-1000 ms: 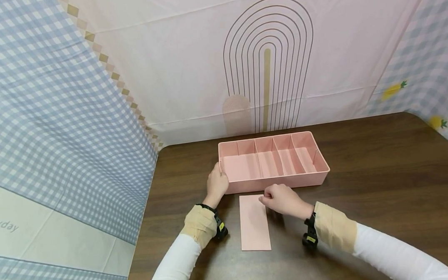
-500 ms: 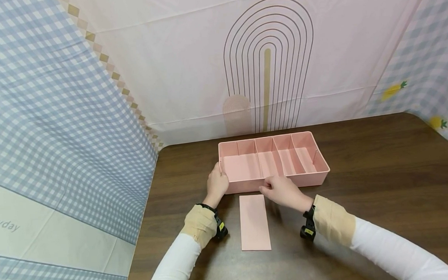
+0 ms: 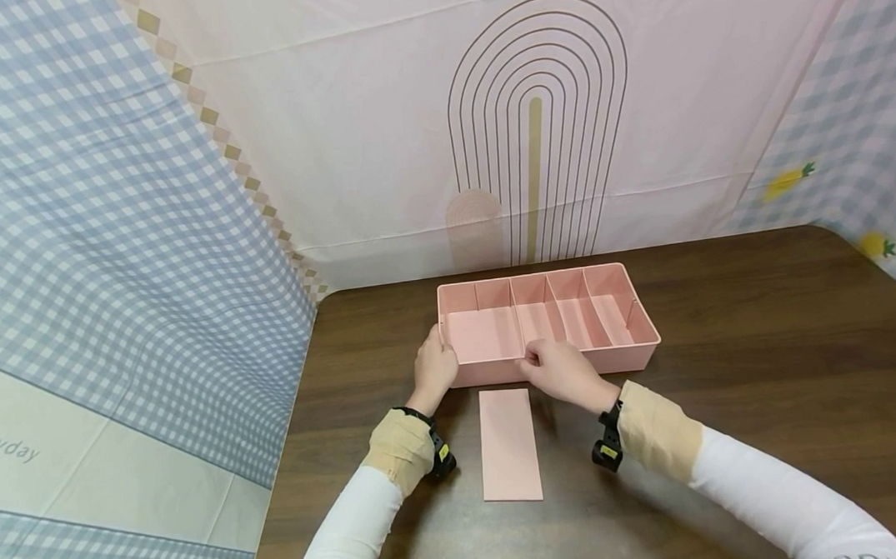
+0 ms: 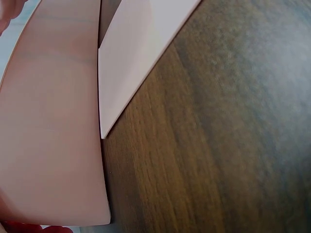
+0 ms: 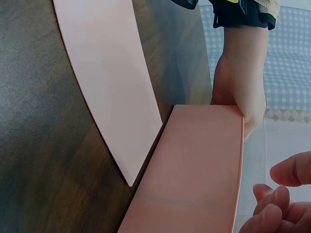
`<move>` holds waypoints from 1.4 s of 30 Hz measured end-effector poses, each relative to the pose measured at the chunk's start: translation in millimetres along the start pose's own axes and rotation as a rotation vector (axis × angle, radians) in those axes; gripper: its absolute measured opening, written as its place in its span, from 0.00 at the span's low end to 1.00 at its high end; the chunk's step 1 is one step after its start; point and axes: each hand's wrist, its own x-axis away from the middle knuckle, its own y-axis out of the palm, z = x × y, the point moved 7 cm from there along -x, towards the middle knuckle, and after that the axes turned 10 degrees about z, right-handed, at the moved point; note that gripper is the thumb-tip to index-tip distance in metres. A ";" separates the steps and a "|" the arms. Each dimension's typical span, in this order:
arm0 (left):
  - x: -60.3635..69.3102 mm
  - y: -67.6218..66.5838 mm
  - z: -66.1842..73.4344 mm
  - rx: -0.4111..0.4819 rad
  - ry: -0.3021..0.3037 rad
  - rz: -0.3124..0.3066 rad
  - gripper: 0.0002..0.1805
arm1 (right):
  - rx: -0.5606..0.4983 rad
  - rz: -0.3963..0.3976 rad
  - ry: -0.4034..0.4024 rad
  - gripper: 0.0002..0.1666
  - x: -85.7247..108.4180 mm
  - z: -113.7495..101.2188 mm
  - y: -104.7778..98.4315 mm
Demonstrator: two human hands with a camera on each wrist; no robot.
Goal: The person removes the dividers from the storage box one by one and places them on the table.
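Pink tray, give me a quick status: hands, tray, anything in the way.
Left hand gripping left end of tray. Right hand at near side, nothing visible in grasp. Tray upright. Pink panel flat in front; no obstruction seen.

Head view evenly bright; pale sheen on near tabletop (image 3: 467, 539), soft shadow beside left sleeve (image 3: 353, 517). Wrist views dimmer, softer, bluish glare toward outer edge; box (image 4: 53, 111) and panel (image 5: 104, 82) edges bow, lens distortion.
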 end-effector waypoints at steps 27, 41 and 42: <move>-0.3 0.5 0.0 0.017 0.000 -0.009 0.23 | 0.111 0.038 0.033 0.16 -22.3 2.8 -0.4; -0.2 -0.9 0.2 0.003 0.005 -0.002 0.23 | 0.168 -0.015 0.088 0.16 -28.3 6.7 3.8; -0.1 -1.1 0.0 0.004 0.005 -0.002 0.23 | 0.174 -0.018 0.090 0.16 -29.0 7.0 4.4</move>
